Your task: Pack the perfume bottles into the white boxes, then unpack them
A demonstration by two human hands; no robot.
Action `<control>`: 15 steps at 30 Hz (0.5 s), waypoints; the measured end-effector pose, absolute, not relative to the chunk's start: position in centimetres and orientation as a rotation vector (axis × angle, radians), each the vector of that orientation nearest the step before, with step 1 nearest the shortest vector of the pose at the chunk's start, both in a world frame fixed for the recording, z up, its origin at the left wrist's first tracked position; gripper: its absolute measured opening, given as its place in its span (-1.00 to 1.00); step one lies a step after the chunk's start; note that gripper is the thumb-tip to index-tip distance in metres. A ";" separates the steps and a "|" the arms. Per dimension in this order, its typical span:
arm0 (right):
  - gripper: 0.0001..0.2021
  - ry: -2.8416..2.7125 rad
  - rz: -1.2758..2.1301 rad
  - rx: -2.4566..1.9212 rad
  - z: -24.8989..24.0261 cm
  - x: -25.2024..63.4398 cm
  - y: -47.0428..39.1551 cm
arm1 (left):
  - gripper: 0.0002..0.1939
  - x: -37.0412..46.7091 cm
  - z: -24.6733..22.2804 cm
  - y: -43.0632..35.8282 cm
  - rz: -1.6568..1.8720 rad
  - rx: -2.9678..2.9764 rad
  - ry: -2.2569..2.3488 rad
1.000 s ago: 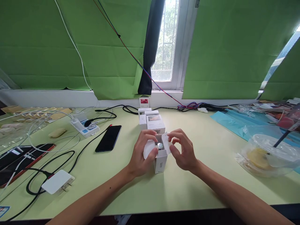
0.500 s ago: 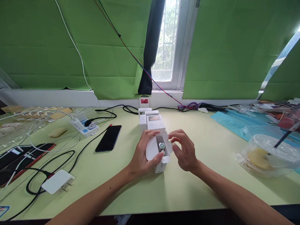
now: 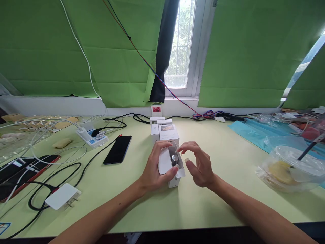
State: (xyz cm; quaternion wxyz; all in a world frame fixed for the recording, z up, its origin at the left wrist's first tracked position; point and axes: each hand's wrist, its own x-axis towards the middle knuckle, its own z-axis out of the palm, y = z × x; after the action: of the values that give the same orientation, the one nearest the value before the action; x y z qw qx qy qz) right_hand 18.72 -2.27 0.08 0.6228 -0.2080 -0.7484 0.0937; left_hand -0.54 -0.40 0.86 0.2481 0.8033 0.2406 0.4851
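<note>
An open white box [image 3: 173,182] stands on the light green table, its lid flap folded out to the left. Inside it shows the round silver top of an item [image 3: 175,158]. My left hand [image 3: 157,166] is wrapped round the box from the left, thumb over the near edge. At the box's right rim is my right hand [image 3: 199,165], fingers curved and apart from the thumb, holding nothing. Its fingertips reach over the opening; whether they touch the box is unclear. Just behind stand more white boxes [image 3: 168,133].
A black phone [image 3: 117,149] lies left of the boxes. Further left are a power strip [image 3: 92,138], a white charger [image 3: 63,197], tangled cables and a red-edged device [image 3: 33,176]. To the right sit a bagged lidded cup [image 3: 291,169] and blue plastic sheeting [image 3: 250,134].
My right hand's fingers have moved left over the box opening, and the thumb has dropped away from them. The right flap no longer stands out beside the fingers. My left hand has barely moved.
</note>
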 end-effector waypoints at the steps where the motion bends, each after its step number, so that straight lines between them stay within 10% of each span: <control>1: -0.65 -1.726 0.212 -0.483 0.2 18.7 -2.3 | -0.52 -0.5 0.9 -0.4 1.323 2.192 0.655; 15: -0.69 -1.783 0.178 -0.497 0.6 18.5 -2.4 | -0.37 -0.5 0.8 -0.6 1.293 2.164 0.702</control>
State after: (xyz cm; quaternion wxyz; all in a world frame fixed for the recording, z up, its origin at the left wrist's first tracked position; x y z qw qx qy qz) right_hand 18.53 -2.45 0.56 0.5979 -0.2141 -0.7686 0.0767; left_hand -0.47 -0.57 0.80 0.2594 0.7987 0.2590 0.4771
